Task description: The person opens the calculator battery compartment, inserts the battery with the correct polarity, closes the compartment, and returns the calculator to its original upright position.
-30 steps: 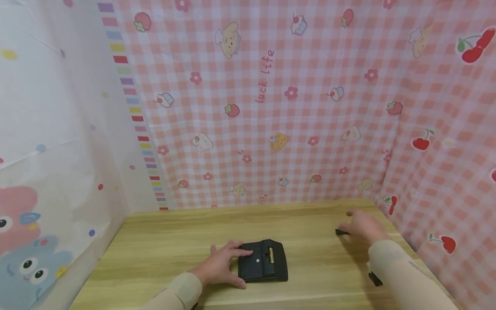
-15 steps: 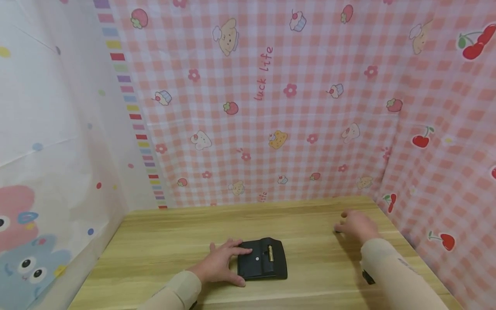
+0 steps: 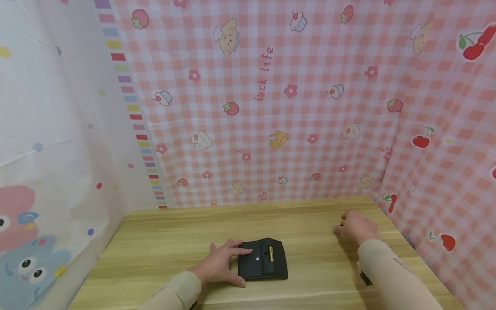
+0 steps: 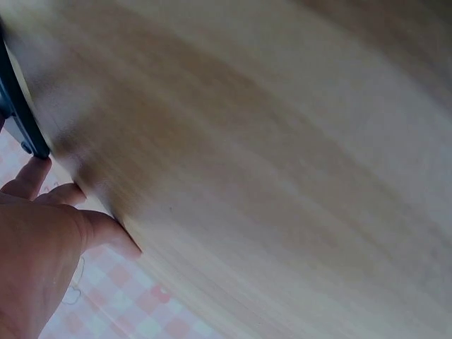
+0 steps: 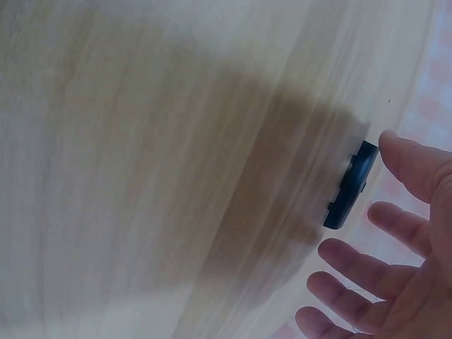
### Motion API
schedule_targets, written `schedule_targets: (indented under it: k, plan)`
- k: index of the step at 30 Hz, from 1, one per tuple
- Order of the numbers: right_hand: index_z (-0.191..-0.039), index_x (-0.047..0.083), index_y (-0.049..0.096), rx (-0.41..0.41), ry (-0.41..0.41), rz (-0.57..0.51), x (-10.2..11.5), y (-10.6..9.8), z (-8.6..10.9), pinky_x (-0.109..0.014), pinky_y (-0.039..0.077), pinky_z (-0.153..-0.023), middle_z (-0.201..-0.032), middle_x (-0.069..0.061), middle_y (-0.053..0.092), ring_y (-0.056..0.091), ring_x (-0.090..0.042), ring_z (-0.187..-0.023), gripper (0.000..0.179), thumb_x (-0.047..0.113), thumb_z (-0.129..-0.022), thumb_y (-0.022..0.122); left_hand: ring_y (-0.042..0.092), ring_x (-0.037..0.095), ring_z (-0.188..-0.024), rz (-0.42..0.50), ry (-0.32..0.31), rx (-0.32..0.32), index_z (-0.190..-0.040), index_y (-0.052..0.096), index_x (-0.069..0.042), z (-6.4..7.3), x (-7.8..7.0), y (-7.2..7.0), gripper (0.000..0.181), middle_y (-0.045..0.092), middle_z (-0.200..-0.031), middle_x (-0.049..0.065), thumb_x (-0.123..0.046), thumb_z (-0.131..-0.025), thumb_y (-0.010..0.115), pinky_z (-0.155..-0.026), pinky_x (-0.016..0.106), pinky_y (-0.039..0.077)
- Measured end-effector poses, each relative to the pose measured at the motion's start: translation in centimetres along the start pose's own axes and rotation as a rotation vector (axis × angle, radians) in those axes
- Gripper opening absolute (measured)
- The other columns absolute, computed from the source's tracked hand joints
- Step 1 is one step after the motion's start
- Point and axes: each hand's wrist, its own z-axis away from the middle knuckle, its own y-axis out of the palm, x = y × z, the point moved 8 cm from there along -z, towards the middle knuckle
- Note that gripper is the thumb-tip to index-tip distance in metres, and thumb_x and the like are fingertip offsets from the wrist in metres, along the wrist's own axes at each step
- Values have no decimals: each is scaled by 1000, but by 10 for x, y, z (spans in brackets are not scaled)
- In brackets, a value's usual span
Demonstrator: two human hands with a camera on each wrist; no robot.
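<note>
On the wooden table, a black device (image 3: 249, 268) lies with an open battery compartment facing up. A gold-coloured battery (image 3: 271, 253) sits in that compartment. My left hand (image 3: 221, 265) is spread over the device's left side, one fingertip on its back and the thumb by its near-left corner. In the left wrist view only the edge of the device (image 4: 18, 106) shows. Farther right, my right hand (image 3: 357, 226) is low over the table. The right wrist view shows a small black cover-like piece (image 5: 349, 185) close to the thumb and index finger, which are extended; the head view hides it.
Pink checked cloth (image 3: 248, 129) hangs behind the wooden table (image 3: 310, 275), with more cloth on the right. A white printed sheet (image 3: 58, 129) hangs on the left. Black straps show under both sleeves.
My right hand has moved slightly left and its fingers have come closer together over the small black piece, which is now out of sight in the head view. The left hand and device stay put.
</note>
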Motion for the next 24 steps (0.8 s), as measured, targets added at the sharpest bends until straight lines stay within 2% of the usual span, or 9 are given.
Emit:
schedule_targets:
  k: [10, 17, 24]
  plan:
    - [-142, -1, 62, 9, 30, 47, 1, 8, -5, -70, 54, -90, -141, -32, 64, 63, -58, -119, 64, 43, -96, 71, 21, 51, -163, 7, 4, 1, -151, 61, -36, 2, -3, -1, 83, 36, -174, 14, -42, -76, 97, -113, 92, -6]
    - [-126, 2, 69, -14, 18, 68, 6, 7, -6, -66, 57, -81, -125, -30, 70, 68, -51, -105, 50, 41, -94, 72, 21, 51, -163, 4, 4, -3, -151, 61, -36, 3, -3, -1, 83, 36, -173, 14, -42, -76, 97, -113, 92, -6]
    - [-125, 2, 69, -25, 40, 69, 6, 9, -7, -69, 56, -85, -127, -32, 69, 67, -53, -107, 48, 39, -95, 72, 21, 49, -164, 0, 0, -6, -151, 61, -36, 3, -5, -1, 84, 36, -173, 13, -42, -76, 97, -113, 92, -6]
